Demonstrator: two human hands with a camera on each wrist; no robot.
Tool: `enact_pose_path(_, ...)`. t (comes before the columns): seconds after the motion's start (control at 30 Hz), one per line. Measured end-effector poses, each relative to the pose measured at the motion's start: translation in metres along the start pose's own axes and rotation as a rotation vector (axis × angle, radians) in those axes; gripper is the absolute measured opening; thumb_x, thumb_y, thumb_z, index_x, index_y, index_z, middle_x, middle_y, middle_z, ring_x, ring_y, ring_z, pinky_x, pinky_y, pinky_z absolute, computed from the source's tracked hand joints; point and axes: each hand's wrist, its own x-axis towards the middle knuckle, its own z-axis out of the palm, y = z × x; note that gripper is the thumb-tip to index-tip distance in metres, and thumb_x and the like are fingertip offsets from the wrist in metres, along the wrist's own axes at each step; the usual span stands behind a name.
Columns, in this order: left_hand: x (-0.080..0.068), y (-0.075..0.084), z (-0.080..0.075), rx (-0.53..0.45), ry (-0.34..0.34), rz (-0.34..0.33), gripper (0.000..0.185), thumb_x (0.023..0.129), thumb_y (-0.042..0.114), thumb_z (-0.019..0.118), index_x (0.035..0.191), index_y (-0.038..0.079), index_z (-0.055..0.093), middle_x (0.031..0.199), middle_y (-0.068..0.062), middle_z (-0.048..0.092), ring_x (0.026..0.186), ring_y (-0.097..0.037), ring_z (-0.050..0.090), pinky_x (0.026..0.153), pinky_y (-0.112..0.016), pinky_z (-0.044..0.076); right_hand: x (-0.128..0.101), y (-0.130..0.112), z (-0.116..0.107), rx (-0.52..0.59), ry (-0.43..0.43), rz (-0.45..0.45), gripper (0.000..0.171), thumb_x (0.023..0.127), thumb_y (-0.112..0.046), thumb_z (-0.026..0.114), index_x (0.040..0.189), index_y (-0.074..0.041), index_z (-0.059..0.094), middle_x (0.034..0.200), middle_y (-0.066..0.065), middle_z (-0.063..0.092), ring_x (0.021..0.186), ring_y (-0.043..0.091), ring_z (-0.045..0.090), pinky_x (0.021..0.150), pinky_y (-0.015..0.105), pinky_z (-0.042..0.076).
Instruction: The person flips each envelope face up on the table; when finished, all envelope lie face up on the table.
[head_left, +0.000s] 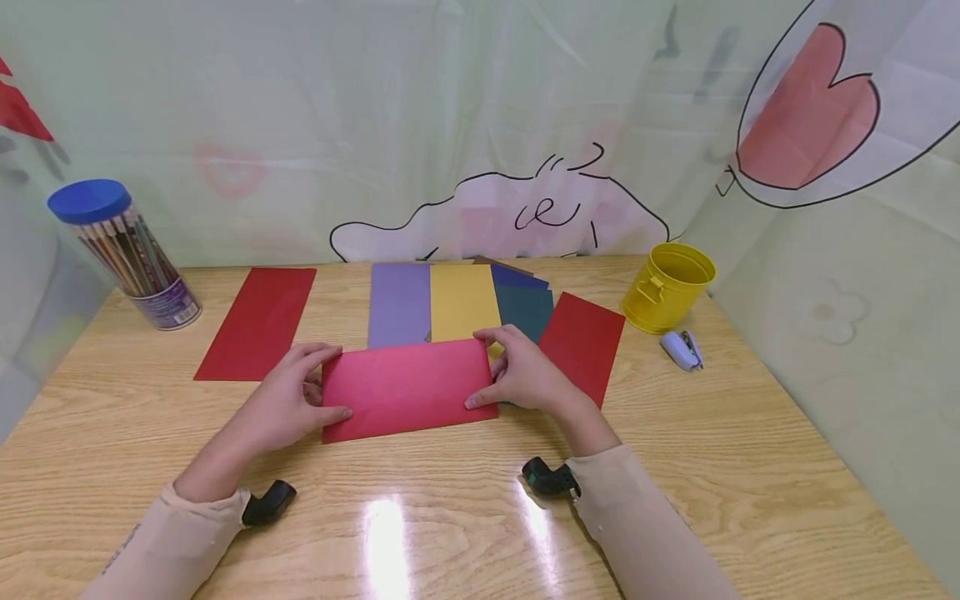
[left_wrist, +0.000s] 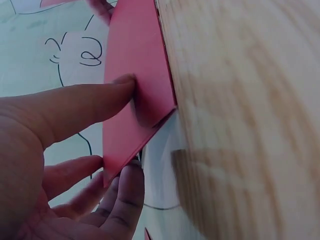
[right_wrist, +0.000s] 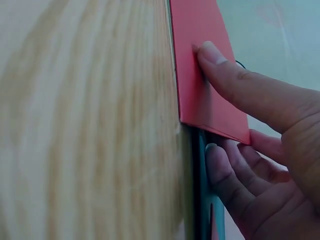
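Both hands hold a pinkish-red rectangular sheet of card (head_left: 408, 390) by its two short ends, its far edge raised toward the coloured sheets behind it. My left hand (head_left: 288, 400) pinches the left end, thumb on the front face and fingers behind, as the left wrist view shows on the card (left_wrist: 135, 55). At the right end my right hand (head_left: 525, 375) does the same, its thumb (right_wrist: 212, 52) pressing the face and its other fingers partly hidden behind the card. The card's lower edge is close to the tabletop.
Behind the card lie purple (head_left: 400, 304), yellow (head_left: 463, 300) and dark teal sheets (head_left: 527, 308). Red sheets rest at left (head_left: 258, 325) and right (head_left: 581, 342). A pencil tub (head_left: 123, 254) stands back left; a yellow bucket (head_left: 663, 292) and a small stapler (head_left: 681, 350) sit at right.
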Motion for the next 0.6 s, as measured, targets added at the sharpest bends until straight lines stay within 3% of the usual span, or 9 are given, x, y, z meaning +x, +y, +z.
enact_pose_path(0.3, -0.001, 0.003, -0.001, -0.026, -0.045, -0.03, 0.083, 0.078, 0.018, 0.089, 0.145, -0.006, 0.047, 0.144, -0.021, 0.041, 0.1, -0.028, 0.059, 0.083, -0.04, 0.053, -0.002, -0.005, -0.001, -0.113, -0.054, 0.063, 0.092, 0.066, -0.029, 0.097, 0.143, -0.004, 0.052, 0.12, 0.007, 0.05, 0.1, 0.022, 0.056, 0.071, 0.03, 0.056)
enact_pose_path(0.47, -0.002, 0.005, -0.002, -0.048, -0.09, -0.053, 0.087, 0.077, 0.023, 0.09, 0.146, -0.007, 0.046, 0.141, -0.021, 0.043, 0.109, -0.035, 0.057, 0.09, -0.045, 0.051, -0.004, -0.009, -0.001, -0.162, -0.096, 0.096, 0.09, 0.066, -0.032, 0.096, 0.141, -0.004, 0.054, 0.125, 0.007, 0.05, 0.106, 0.024, 0.054, 0.076, 0.03, 0.056)
enact_pose_path(0.6, -0.003, 0.005, -0.002, 0.024, -0.093, -0.034, 0.09, 0.076, 0.029, 0.091, 0.146, -0.006, 0.047, 0.143, -0.023, 0.043, 0.125, -0.042, 0.045, 0.101, -0.056, 0.042, -0.006, -0.011, 0.0, -0.192, -0.118, 0.089, 0.087, 0.066, -0.035, 0.096, 0.137, -0.004, 0.056, 0.126, 0.006, 0.05, 0.11, 0.024, 0.055, 0.08, 0.032, 0.055)
